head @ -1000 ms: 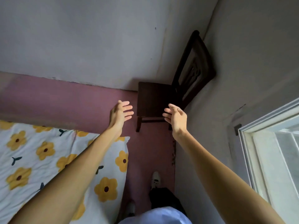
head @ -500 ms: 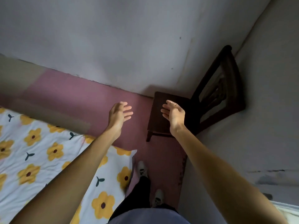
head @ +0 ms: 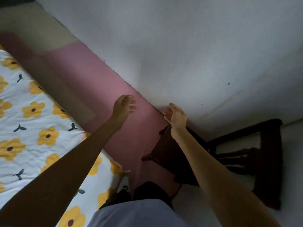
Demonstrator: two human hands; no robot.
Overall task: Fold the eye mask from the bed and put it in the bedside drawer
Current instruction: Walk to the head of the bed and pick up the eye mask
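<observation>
A: What have I got in the head view?

B: I see both arms stretched forward over the pink floor (head: 118, 99), beside the corner of the bed (head: 41, 133) with the yellow-flower sheet. My left hand (head: 123, 106) is spread loose, fingers apart, gripping nothing. My right hand (head: 175, 115) is the same, palm turned inward, fingers splayed and empty, hanging above the near corner of the dark wooden chair (head: 246, 154).

A: And the eye mask?

B: Not in sight. The stretch of sheet I can see carries only its printed flowers, and most of the bed lies beyond the left edge. No drawer shows either.

A: Why hold the arms out like that with nothing to grab?

B: My guess is they're raised and ready while I look for the mask. Palms facing each other suits a two-handed pickup of soft cloth.

A: So how far along?

B: Barely begun, I'd judge: nothing picked up, nothing folded. I'd want the view turned along the bed to find the mask first. The chair sits tight in the wall corner, close by my feet, so I'd watch my step.
</observation>
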